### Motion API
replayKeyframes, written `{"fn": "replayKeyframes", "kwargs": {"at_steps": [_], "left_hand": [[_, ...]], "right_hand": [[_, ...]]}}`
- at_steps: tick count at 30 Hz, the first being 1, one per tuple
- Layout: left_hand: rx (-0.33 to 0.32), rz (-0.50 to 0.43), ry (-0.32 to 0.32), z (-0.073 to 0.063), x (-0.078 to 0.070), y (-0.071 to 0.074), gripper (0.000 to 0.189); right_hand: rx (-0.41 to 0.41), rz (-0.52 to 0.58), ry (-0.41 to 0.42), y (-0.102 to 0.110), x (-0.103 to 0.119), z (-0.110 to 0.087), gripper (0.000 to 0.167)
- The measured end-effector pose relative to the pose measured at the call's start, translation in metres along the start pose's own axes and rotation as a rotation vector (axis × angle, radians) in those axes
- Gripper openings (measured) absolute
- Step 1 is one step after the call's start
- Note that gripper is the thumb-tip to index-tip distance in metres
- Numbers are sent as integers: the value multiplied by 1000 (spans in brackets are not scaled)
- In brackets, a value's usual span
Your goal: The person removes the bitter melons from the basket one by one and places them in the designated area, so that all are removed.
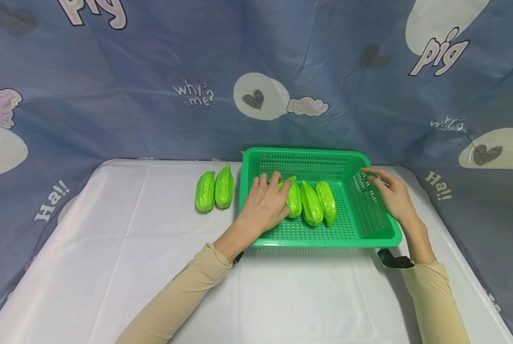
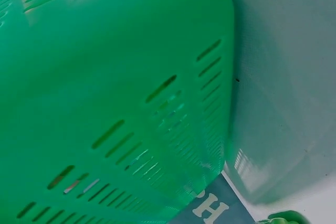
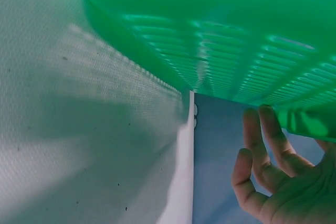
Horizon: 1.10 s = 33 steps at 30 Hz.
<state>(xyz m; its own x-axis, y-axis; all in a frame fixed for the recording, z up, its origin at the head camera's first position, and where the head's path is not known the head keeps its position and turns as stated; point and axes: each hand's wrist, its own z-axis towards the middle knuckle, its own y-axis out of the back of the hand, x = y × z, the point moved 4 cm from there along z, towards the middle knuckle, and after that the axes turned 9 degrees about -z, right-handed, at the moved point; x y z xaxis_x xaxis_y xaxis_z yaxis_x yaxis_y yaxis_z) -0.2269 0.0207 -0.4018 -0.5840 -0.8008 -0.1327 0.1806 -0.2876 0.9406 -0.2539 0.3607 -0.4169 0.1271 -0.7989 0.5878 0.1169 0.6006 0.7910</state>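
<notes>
My left hand [image 1: 262,203] reaches over the left end of a green plastic basket [image 1: 325,242]. Its fingers curl over a glossy green bitter gourd [image 1: 294,198], which they partly hide. To the right of it, two more bitter gourds [image 1: 311,204] lie side by side on the basket floor. My right hand [image 1: 394,193] is at the basket's right rim, its fingers relaxed and two of them reaching over the edge. From the right wrist view, its other fingers [image 3: 270,145] show loosely bent close to the outer wall.
Left of the basket, two bitter gourds [image 1: 214,188] lie next to each other on the white tablecloth [image 1: 153,239]. A blue printed cloth [image 1: 174,62] hangs directly behind and at the sides of the table. The basket wall [image 2: 105,77] fills much of the left wrist view.
</notes>
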Motion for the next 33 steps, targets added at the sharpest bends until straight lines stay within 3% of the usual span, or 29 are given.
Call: {"fn": "replayKeyframes", "kwargs": {"at_steps": [10, 19, 33], "left_hand": [[-49, -11, -7, 1, 0, 1, 51], [-74, -100, 3, 1, 2, 8, 42], [-164, -116, 66, -5, 29, 37, 35]], "right_hand": [[-3, -1, 2, 0, 0, 0, 48], [1, 4, -9, 0, 0, 0, 49], [-3, -5, 5, 0, 2, -1, 47]]}}
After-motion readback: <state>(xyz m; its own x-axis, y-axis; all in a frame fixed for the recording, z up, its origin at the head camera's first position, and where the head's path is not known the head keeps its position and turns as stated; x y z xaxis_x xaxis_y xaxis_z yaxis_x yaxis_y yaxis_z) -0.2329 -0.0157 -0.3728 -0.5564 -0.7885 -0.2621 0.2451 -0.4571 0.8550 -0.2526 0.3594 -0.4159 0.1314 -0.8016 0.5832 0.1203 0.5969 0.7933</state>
